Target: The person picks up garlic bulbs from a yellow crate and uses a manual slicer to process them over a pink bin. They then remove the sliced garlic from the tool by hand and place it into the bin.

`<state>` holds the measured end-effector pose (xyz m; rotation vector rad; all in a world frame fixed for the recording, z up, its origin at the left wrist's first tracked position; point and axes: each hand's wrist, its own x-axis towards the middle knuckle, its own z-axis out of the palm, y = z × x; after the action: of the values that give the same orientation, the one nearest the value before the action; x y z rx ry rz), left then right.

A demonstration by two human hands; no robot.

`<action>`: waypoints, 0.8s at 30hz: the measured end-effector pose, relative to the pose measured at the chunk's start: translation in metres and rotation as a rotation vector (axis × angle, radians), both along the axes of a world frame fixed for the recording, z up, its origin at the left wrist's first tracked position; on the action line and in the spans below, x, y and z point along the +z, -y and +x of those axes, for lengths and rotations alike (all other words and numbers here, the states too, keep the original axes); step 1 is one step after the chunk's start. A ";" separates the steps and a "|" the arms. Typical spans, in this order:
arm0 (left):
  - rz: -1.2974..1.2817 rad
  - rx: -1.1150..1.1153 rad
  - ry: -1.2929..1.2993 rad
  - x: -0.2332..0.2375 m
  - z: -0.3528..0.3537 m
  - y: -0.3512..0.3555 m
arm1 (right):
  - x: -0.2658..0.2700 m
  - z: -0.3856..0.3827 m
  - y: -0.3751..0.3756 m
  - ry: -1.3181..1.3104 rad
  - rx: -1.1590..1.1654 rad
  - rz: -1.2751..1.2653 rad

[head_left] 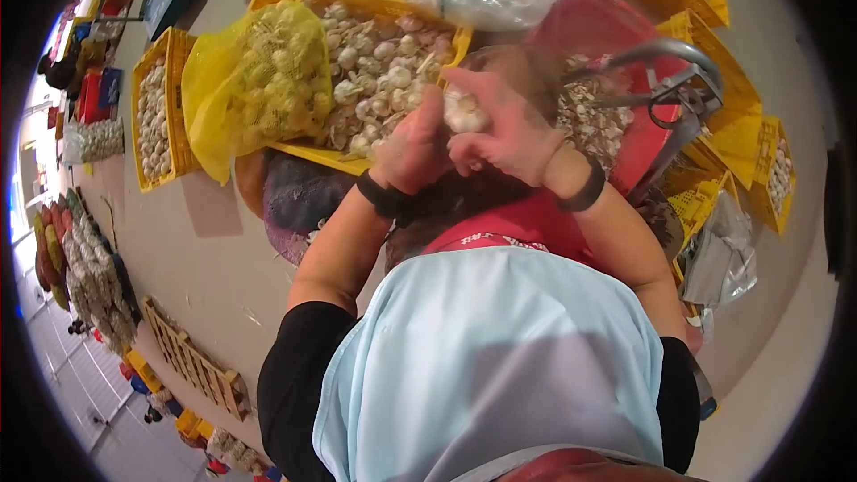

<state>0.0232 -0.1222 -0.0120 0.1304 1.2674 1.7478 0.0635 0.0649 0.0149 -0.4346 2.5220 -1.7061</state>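
A white garlic bulb [465, 111] sits in my right hand [513, 129], held between the thumb and fingers. That hand is slightly blurred. My left hand [411, 147] is just left of the bulb, its fingers closed together; what they hold, if anything, is hidden. Both wrists wear dark bands. Beyond my left hand stands a yellow crate [357, 163] full of garlic bulbs [384, 71]. A yellow mesh bag [259, 80] of garlic lies over its left side. To the right of my right hand, garlic scraps [594, 112] lie in a red container [647, 54].
A curved metal bar [692, 54] rises beside the red container. More yellow crates [750, 156] stand on the right, and one with garlic [153, 125] on the left. A clear plastic bag [495, 0] lies at the back. A wooden pallet [192, 357] is on the floor at left.
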 end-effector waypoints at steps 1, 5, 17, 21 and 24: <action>0.010 -0.063 -0.085 0.016 -0.001 -0.006 | 0.000 0.005 -0.009 0.101 -0.003 -0.113; -0.048 0.155 -0.298 0.024 0.005 -0.044 | 0.010 0.036 -0.048 0.447 -0.155 -0.767; 0.096 -0.361 -0.024 0.030 0.046 -0.138 | -0.033 0.121 -0.092 0.128 -0.458 0.053; 0.222 -0.466 -0.688 -0.011 0.042 -0.161 | -0.036 0.136 -0.091 0.187 -0.615 -0.001; 0.188 -0.438 -0.445 -0.006 0.044 -0.172 | -0.019 0.150 -0.090 0.301 -0.768 0.171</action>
<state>0.0670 0.0493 -0.0176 0.8807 1.2569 1.4894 0.2131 0.1545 -0.0039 0.8417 2.7235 -1.5229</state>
